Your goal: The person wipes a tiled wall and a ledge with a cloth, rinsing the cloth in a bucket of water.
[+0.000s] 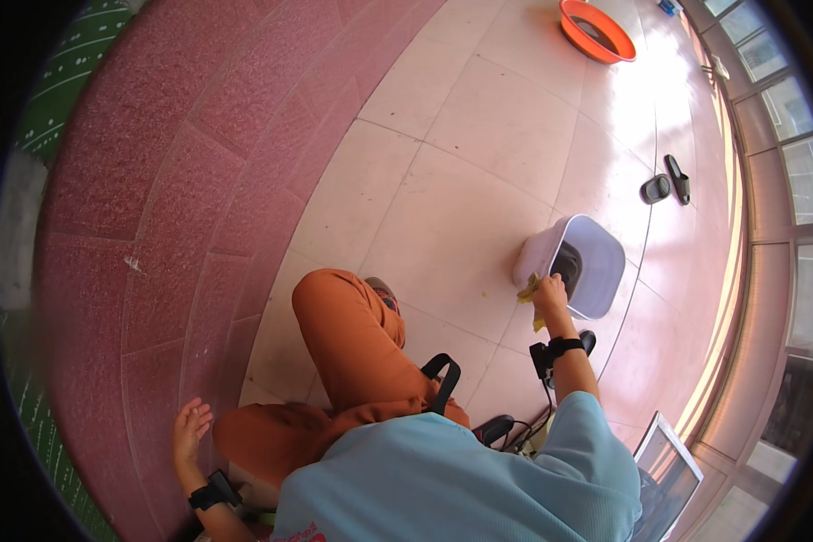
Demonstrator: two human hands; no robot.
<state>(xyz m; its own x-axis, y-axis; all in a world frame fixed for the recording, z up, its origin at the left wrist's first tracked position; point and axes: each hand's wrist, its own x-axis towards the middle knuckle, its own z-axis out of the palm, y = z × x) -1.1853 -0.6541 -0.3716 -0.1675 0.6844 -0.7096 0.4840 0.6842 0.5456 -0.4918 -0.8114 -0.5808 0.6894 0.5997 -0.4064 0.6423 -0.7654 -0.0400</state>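
Observation:
My right hand grips a yellowish cloth at the near-left rim of a pale lavender plastic bin. Part of the cloth hangs down outside the bin, and something dark, perhaps water, shows inside. Off to the lower left, my left hand is empty, its fingers loosely apart beside the red stone wall. Whether it touches that wall I cannot tell. Each wrist wears a black strap with a small device.
An orange basin with dark contents sits on the tiled floor at the top. Black slippers lie beyond the bin. A framed pane leans at the lower right, near a dark shoe and cables. Windows line the right side.

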